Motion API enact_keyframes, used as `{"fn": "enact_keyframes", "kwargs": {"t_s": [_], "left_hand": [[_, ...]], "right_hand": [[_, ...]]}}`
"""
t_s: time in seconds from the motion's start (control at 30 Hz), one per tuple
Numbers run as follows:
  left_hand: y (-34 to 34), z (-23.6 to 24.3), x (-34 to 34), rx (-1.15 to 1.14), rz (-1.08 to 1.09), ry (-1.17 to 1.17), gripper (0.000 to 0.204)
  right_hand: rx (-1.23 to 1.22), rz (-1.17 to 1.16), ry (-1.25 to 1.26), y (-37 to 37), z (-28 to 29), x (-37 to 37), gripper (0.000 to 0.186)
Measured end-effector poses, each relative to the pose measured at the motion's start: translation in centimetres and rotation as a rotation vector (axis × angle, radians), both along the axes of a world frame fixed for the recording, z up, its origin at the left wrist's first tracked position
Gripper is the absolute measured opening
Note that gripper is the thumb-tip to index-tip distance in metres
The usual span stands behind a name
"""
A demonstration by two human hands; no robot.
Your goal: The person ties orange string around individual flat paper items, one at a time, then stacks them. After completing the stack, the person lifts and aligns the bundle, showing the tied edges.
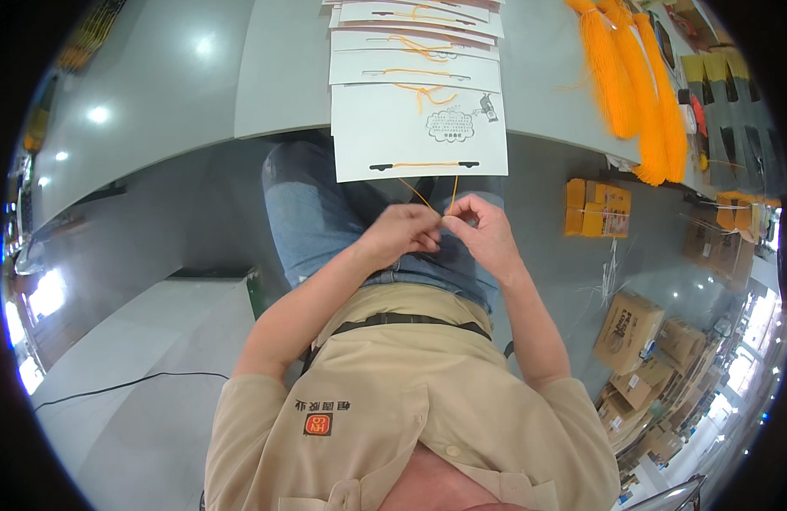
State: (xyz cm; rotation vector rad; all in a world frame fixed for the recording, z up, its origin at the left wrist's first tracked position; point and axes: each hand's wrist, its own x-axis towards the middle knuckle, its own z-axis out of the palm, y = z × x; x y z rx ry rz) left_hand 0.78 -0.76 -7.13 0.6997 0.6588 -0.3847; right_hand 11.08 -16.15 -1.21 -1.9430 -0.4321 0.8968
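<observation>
A white card (410, 128) with a grey printed drawing hangs over the edge of the grey table (283, 77). An orange cord (423, 164) runs along its lower slot, and the cord's two ends drop down to my hands. My left hand (399, 232) and my right hand (485, 230) meet just below the card, over my lap, fingertips pinched together on the cord ends (451, 198). Both hands are closed on the thin string.
More white cards with orange cords (414, 38) lie stacked in a row behind the first. Thick orange tassels (636, 85) lie on the table at the right. Yellow boxes (596, 209) and brown cartons (632, 328) stand on the floor to the right. A black cable (121, 385) crosses the floor at left.
</observation>
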Motion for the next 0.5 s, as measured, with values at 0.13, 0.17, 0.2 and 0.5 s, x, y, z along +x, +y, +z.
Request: {"fn": "enact_keyframes", "kwargs": {"t_s": [0.13,0.17,0.2,0.5], "left_hand": [[0.0,1.3,-0.9,0.163,-0.082,-0.067,0.023],[-0.4,1.9,-1.0,0.236,-0.214,-0.137,0.023],[-0.4,2.6,-1.0,0.409,-0.257,-0.24,0.026],[0.4,2.9,1.3,0.574,0.346,-0.035,0.023]], "right_hand": [[0.204,0.127,-0.244,2.2,-0.9,-0.7,0.012],[0.125,0.01,-0.141,2.4,-1.0,-0.5,0.012],[0.059,-0.05,-0.038,2.5,-1.1,-0.5,0.012],[0.248,-0.276,0.206,1.7,-1.9,-2.9,0.019]]}}
